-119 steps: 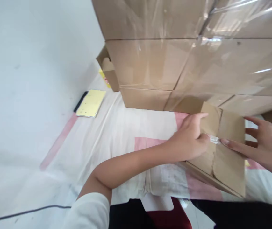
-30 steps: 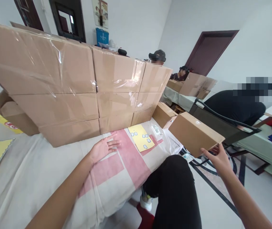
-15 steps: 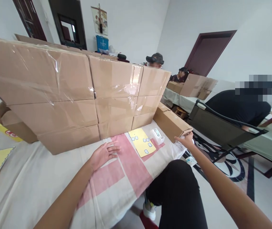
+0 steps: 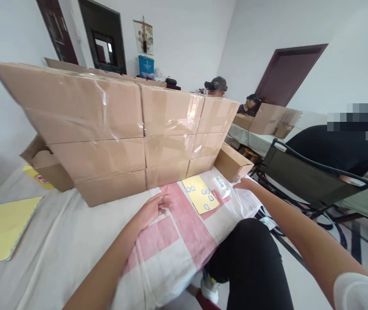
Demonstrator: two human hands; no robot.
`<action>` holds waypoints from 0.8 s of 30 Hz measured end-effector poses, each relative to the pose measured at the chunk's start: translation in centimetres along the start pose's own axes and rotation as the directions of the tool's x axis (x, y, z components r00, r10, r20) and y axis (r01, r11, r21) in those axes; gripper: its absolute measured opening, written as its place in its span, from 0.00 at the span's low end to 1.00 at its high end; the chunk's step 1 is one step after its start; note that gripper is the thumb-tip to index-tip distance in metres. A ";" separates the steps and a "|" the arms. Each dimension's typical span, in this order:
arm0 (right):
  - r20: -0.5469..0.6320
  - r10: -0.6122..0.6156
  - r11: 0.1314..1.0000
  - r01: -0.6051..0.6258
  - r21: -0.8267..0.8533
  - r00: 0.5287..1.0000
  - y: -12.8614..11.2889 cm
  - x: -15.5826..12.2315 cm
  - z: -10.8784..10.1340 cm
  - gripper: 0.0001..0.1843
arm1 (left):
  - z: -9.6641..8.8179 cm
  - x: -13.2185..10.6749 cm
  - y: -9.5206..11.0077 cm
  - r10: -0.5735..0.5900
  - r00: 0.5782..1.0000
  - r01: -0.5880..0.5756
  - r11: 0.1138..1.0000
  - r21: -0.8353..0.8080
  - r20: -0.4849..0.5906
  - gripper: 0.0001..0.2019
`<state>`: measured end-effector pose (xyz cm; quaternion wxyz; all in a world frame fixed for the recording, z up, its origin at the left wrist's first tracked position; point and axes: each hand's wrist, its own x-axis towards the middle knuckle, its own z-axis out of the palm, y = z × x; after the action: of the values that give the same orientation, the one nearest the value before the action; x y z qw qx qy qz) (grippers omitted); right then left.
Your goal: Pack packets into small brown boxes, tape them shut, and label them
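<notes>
My left hand (image 4: 153, 208) lies flat and open on the white and pink cloth (image 4: 74, 241) of the table, just in front of the wall of taped cardboard boxes (image 4: 116, 129). My right arm reaches out to the small closed cardboard box (image 4: 233, 162) that sits at the table's right end, beside the stack. My right hand (image 4: 242, 184) touches the box's near lower edge; its fingers are mostly hidden. Between my hands lie a yellow sheet (image 4: 200, 194) with small white stickers and a small white device (image 4: 222, 185).
A yellow pad (image 4: 1, 228) lies at the far left, and an open box (image 4: 43, 165) stands behind the stack's left end. A person in black sits on a folding chair (image 4: 303, 176) to the right. Two more people sit at a far table with boxes (image 4: 268, 120).
My right hand carried the small box from mid-air at my right to the table's right end and set it beside the stack. My left hand stayed flat on the cloth.
</notes>
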<state>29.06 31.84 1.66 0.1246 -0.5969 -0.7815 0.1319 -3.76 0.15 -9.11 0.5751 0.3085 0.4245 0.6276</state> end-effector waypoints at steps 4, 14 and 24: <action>0.190 0.113 0.917 -0.029 -0.398 0.975 -4.4 -2.5 -1.7 0.17 | 0.4 0.0 -0.6 0.061 0.998 -0.059 0.989 0.134 -0.011 0.30; 0.464 -0.447 0.676 0.629 -0.385 0.765 -26.7 -12.9 3.0 0.12 | -0.8 -3.5 7.7 0.657 0.742 -0.470 0.654 0.592 -0.136 0.03; 0.207 -0.956 0.291 0.774 0.562 0.209 -45.6 -24.4 14.1 0.37 | -19.8 -13.9 15.4 0.747 -0.015 -0.337 0.622 0.707 -0.664 0.14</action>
<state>-10.71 -4.06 3.73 0.0646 0.0491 -0.9436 0.3211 -26.13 -16.68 -2.95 -0.1633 0.1084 0.6143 0.7643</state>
